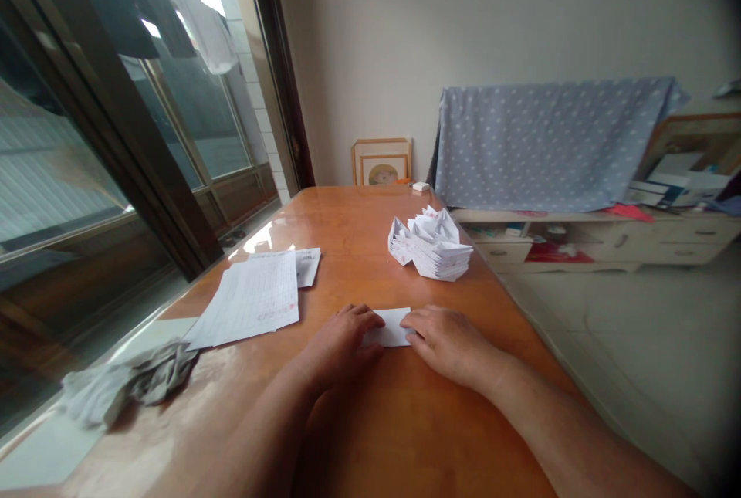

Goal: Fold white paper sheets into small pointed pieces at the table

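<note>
A small folded white sheet of paper (396, 327) lies on the wooden table in front of me. My left hand (350, 336) grips its left end, fingers on top and thumb at the near edge. On the opposite end, my right hand (443, 337) holds the paper with its fingertips and thumb. Just beyond my right hand stands a cluster of folded paper boats (437, 247), several nested in one another. To the left lies a stack of written, lined sheets (248, 301), with another paper (308, 266) partly under it.
Grey cloths (130, 384) lie at the table's left edge. A small white box (421, 187) sits at the far end of the wooden table (347, 224), near framed pictures (382, 164). A low white cabinet (642, 243) stands right, under a dotted blue cloth (549, 147).
</note>
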A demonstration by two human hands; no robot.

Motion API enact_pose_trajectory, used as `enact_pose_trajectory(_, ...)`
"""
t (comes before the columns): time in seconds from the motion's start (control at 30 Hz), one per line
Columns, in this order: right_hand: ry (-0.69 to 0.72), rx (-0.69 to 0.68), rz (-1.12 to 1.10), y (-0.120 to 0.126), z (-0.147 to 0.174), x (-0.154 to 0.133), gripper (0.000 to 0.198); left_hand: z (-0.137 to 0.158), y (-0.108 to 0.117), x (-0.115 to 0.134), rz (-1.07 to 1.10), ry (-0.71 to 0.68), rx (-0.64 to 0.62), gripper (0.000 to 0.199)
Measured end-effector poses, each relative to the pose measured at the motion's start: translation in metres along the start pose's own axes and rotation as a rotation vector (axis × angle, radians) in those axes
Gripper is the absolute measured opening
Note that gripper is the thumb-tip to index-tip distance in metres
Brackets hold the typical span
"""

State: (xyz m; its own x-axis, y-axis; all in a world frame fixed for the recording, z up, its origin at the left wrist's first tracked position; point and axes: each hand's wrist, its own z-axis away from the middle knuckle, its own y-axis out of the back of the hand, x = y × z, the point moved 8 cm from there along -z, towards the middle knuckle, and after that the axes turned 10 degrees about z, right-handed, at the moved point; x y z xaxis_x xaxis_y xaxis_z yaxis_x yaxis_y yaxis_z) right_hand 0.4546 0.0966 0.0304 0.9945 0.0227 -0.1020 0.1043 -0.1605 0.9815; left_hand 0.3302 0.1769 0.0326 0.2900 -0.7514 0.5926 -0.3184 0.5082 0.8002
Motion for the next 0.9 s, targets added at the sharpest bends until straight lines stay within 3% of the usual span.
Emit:
enact_pose_trajectory(0.2,0.009,0.045,-0.064,-0.004,0.003,0.001,0.049,0.0,0.0,-0.003,0.001,0.002,0.017,0.029)
enact_pose_trajectory(0.33,0.011,0.031,-0.071,-0.009,0.004,0.003,0.055,0.001,0.0,-0.001,-0.015,0.0,0.013,0.024)
enact_pose_trajectory(0.43,0.024,0.056,-0.071,-0.011,0.003,0.004,0.052,0.001,0.002,0.001,-0.019,-0.021,0.029,0.02)
enact_pose_trajectory(0.57,0.039,0.151,-0.039,-0.009,-0.003,0.005,0.033,0.0,0.003,0.004,0.002,-0.068,0.058,0.02)
enact_pose_trajectory(0.7,0.052,0.288,-0.066,0.008,-0.004,0.006,0.027,0.002,0.015,0.005,0.096,-0.056,0.205,0.019)
enact_pose_trajectory(0.8,0.015,0.321,-0.182,0.021,-0.002,0.011,0.025,0.005,0.03,0.005,0.239,-0.046,0.332,0.019)
enact_pose_trajectory(0.9,-0.029,0.283,-0.378,0.025,-0.001,0.015,0.023,0.007,0.038,0.005,0.422,-0.033,0.379,0.014)
